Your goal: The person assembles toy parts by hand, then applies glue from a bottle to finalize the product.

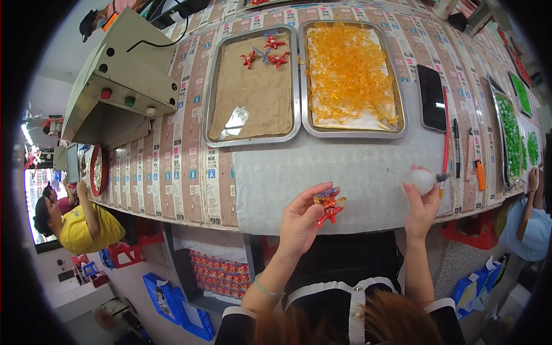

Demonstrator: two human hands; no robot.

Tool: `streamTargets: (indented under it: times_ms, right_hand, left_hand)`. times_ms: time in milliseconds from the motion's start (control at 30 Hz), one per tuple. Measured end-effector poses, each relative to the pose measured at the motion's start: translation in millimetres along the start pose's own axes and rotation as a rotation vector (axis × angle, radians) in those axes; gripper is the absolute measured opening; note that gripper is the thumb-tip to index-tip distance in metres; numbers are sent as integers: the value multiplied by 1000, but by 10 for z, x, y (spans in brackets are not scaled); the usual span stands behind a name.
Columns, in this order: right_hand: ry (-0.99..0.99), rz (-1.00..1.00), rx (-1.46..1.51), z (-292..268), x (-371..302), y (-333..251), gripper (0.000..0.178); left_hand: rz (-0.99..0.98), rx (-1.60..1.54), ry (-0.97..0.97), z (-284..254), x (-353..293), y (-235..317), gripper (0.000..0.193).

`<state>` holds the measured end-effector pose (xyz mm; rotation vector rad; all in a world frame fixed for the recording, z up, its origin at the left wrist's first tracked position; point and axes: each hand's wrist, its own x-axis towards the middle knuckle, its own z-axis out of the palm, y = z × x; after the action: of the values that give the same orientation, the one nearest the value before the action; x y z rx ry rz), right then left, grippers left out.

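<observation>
My left hand (302, 215) pinches a small red figure (329, 214) with a translucent orange piece (329, 199) on top of it, just above the near table edge. My right hand (421, 208) grips a small white squeeze bottle (424, 179), its nozzle pointing right toward a red tube (445, 138). Straight ahead stand two metal trays: the left tray (253, 138) is lined with brown paper and holds three finished red figures (265, 54) at its far end, the right tray (352, 133) is heaped with orange translucent pieces (348, 69).
A black phone (432, 98), pens and an orange lighter (479, 174) lie to the right. Further right sit trays of green pieces (510, 135). A grey machine box with buttons (123, 80) stands at left. Other people work at the left (80, 221) and right (532, 221) edges.
</observation>
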<state>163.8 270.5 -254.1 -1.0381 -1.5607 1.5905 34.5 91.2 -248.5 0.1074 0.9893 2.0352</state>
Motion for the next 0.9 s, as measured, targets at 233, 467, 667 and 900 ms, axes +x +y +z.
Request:
streamTargets:
  times_ms: [233, 467, 667, 900]
  right_hand:
    - [-416, 123, 93, 191, -495, -389, 46]
    - [-391, -193, 138, 277, -590, -492, 40]
    - [-405, -348, 119, 243, -614, -490, 42]
    - [-340, -302, 94, 276, -642, -484, 43]
  left_hand:
    - [-18, -50, 22, 39, -78, -1, 43]
    - [-57, -121, -44, 112, -151, 65, 40]
    - [27, -92, -32, 147, -197, 57, 37]
    - [38, -98, -48, 162, -195, 83, 40]
